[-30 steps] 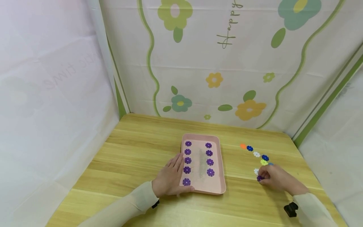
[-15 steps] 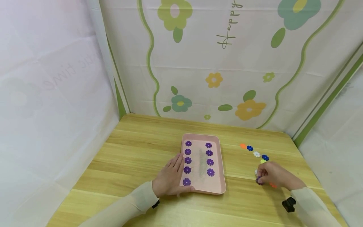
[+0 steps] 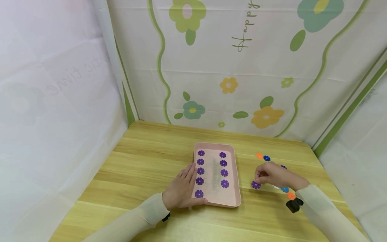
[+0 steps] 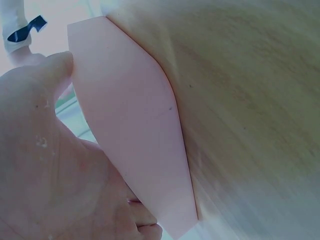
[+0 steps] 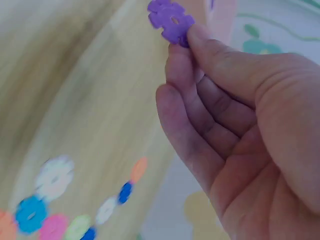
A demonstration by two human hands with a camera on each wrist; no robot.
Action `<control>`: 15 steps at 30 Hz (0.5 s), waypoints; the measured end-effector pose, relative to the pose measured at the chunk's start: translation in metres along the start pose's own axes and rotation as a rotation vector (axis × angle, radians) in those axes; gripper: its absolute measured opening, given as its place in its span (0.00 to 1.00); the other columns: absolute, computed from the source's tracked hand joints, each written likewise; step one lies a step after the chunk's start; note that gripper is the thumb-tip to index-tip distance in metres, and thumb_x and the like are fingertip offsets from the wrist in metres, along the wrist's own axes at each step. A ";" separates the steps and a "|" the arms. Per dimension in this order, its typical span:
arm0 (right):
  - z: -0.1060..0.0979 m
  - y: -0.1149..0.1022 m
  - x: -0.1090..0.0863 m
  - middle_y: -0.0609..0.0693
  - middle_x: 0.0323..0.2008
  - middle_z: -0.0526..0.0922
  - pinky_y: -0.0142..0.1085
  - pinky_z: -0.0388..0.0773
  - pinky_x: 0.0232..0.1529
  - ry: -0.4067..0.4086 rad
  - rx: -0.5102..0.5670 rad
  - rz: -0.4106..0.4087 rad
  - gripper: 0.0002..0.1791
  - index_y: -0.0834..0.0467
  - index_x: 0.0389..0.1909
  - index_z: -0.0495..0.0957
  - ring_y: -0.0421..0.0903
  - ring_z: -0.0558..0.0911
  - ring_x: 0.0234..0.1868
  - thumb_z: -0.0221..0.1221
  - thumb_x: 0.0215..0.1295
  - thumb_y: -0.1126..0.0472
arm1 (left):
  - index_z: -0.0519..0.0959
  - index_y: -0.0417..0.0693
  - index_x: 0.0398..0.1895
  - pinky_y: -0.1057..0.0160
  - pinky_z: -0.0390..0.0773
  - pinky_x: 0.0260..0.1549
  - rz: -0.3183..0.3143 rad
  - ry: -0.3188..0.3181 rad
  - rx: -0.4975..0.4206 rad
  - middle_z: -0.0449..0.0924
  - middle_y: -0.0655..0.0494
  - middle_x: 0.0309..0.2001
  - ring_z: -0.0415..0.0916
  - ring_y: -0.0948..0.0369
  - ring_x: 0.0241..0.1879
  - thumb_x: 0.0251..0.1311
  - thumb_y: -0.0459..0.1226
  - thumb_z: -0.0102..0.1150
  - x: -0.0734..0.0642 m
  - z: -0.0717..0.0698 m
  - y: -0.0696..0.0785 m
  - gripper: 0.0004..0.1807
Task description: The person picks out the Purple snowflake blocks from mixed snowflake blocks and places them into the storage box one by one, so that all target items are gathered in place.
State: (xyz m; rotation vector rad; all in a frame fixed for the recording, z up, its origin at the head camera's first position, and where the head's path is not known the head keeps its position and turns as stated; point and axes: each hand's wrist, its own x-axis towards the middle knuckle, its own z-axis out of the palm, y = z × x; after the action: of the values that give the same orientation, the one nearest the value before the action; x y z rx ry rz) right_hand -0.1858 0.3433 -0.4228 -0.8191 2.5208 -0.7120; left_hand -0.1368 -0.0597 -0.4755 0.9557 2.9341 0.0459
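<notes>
Between the thumb and fingertips of my right hand (image 3: 276, 174) a purple notched plastic disc (image 3: 255, 185) is pinched, held over the table right of the pink tray (image 3: 239, 198). The right wrist view shows this disc (image 5: 171, 21) at the fingertips. My left hand (image 3: 181, 188) rests against the tray's near left corner, fingers laid along its left rim and thumb at the front rim. In the left wrist view the tray's outer wall (image 4: 130, 115) stands beside that hand. Inside the tray several purple discs (image 3: 200, 171) lie in a left column and a right column (image 3: 224, 173).
Right of the tray, loose discs in other colours lie on the wooden table (image 3: 151, 161), including an orange one (image 3: 291, 195) and a blue one (image 3: 266, 158). My right hand covers part of them. A flower-printed cloth (image 3: 205, 60) hangs behind the table.
My right hand has lifted the purple disc from among the loose discs and moved left toward the tray. My left hand and the tray have stayed in place.
</notes>
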 end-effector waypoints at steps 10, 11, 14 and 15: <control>0.004 -0.050 0.050 0.46 0.27 0.86 0.28 0.75 0.28 -0.097 -0.025 -0.060 0.10 0.50 0.30 0.83 0.33 0.74 0.25 0.65 0.74 0.60 | 0.54 0.32 0.83 0.49 0.61 0.82 0.006 -0.005 0.010 0.49 0.35 0.85 0.51 0.43 0.84 0.62 0.80 0.43 -0.002 -0.002 0.000 0.66; 0.006 -0.054 0.054 0.47 0.27 0.86 0.28 0.75 0.28 -0.105 -0.030 -0.069 0.10 0.50 0.30 0.83 0.33 0.75 0.26 0.65 0.74 0.61 | 0.54 0.32 0.83 0.49 0.60 0.82 0.004 -0.009 0.012 0.48 0.35 0.85 0.51 0.43 0.84 0.63 0.80 0.43 -0.001 -0.002 0.000 0.66; 0.014 -0.065 0.065 0.44 0.28 0.85 0.27 0.76 0.30 -0.134 -0.038 -0.071 0.09 0.50 0.30 0.83 0.33 0.76 0.28 0.65 0.74 0.61 | 0.53 0.33 0.83 0.50 0.60 0.82 -0.003 -0.016 0.013 0.47 0.35 0.85 0.50 0.43 0.85 0.62 0.80 0.42 -0.001 -0.002 0.001 0.66; 0.016 -0.068 0.068 0.42 0.28 0.84 0.27 0.77 0.31 -0.145 -0.039 -0.067 0.09 0.50 0.30 0.83 0.33 0.76 0.28 0.65 0.74 0.61 | 0.53 0.33 0.83 0.50 0.60 0.82 -0.005 -0.015 0.016 0.47 0.35 0.85 0.50 0.43 0.85 0.62 0.80 0.42 -0.001 -0.003 0.001 0.67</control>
State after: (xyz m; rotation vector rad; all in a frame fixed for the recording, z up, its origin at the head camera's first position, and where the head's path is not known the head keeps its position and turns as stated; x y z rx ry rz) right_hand -0.1992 0.2476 -0.4105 -0.9375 2.3944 -0.6029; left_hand -0.1357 -0.0595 -0.4726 0.9469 2.9274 0.0148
